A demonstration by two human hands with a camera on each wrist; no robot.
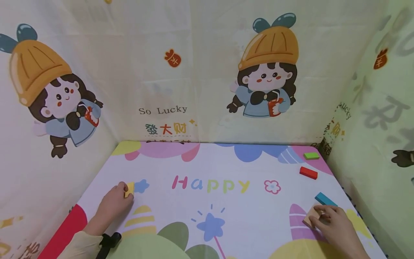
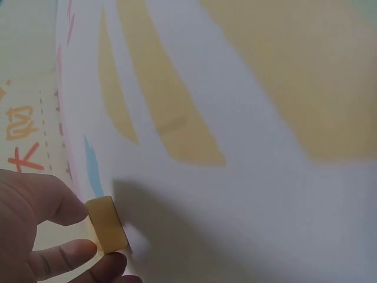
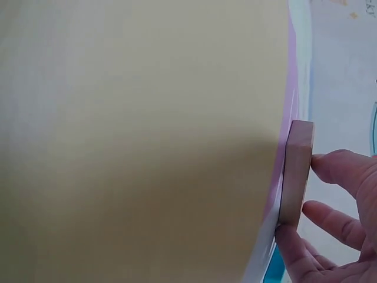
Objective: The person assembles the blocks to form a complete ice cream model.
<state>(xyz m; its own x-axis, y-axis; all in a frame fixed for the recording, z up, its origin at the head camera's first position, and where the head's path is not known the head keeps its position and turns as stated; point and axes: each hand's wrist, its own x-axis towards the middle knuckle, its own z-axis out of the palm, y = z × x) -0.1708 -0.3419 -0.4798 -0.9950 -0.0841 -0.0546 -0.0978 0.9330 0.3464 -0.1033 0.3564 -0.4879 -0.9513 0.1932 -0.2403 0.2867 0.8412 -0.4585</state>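
At the left of the table, my left hand (image 1: 112, 204) pinches a yellow block (image 1: 130, 189) between thumb and fingers. The left wrist view shows the thumb on one end of this yellow block (image 2: 107, 225) and fingertips at the other. Over on the right, my right hand (image 1: 337, 225) holds a plain wooden block (image 1: 309, 217) by thumb and fingertips. In the right wrist view the wooden block (image 3: 296, 171) stands close against the tabletop. A blue block (image 1: 325, 199) lies just beyond the right hand's fingers.
Farther back along the right edge lie a red block (image 1: 308, 173) and a green block (image 1: 311, 156). The white table (image 1: 226, 169) carries printed pictures and the word Happy. Patterned cloth walls (image 1: 210, 79) enclose its back and sides.
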